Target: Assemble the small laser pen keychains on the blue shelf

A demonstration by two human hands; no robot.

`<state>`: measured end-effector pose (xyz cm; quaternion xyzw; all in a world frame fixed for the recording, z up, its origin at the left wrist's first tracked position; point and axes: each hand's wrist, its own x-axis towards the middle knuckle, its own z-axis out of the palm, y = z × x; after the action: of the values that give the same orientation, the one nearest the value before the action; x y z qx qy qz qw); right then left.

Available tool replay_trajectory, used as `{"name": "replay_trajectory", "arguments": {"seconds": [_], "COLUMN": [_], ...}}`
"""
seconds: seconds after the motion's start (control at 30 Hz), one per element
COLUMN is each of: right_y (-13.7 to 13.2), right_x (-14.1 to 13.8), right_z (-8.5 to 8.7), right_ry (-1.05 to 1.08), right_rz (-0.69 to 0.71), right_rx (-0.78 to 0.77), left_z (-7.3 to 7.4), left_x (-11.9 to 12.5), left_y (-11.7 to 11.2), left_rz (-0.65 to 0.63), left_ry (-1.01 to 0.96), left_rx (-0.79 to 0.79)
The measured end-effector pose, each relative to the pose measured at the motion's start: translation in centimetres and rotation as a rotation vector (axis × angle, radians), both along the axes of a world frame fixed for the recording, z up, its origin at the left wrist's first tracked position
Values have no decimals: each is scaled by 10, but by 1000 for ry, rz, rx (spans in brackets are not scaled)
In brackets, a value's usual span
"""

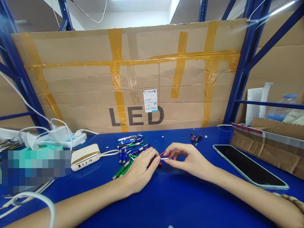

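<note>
Red carabiner clip (165, 154) sits at the centre of the view, gripped by two bare hands just above a smooth, glossy blue surface (171, 204). A short silver metal cylinder (166, 158) lies along the clip's near side, its long axis running roughly left to right. Both forearms reach in from the near edge and angle inward. The left hand (140, 167) is curled, palm down, with its fingertips closed on the clip's left end. The right hand (190, 160) comes in from the right, pinching the clip's right end between thumb and forefinger.

Just left of the hands lies a loose heap of slim metal pen-shaped flashlights (128, 152) in blue, green and silver, with colourful carabiners attached. Farther right is a small dark purple keychain bundle (196, 138). On the left sits a cream power bank with a gold band (85, 156), and beyond it a white power strip (59, 138). On the right lies a black-screened smartphone in a pale case (249, 166). A taped cardboard sheet printed "LED" (135, 79) stands along the far edge.
</note>
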<state>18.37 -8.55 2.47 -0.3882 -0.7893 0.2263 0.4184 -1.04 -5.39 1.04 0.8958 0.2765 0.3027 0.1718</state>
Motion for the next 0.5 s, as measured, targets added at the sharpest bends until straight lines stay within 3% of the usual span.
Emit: {"name": "replay_trajectory", "arguments": {"seconds": [0.23, 0.5], "right_y": [1, -1], "right_x": [4, 1], "right_z": [-4, -1], "right_ry": [-248, -229], "right_rz": [86, 42], "right_rx": [223, 177], "left_z": [-2, -1], "left_x": [0, 1], "left_y": [1, 2], "left_rz": [-13, 18], "left_ry": [55, 67], "left_rx": [73, 45]}}
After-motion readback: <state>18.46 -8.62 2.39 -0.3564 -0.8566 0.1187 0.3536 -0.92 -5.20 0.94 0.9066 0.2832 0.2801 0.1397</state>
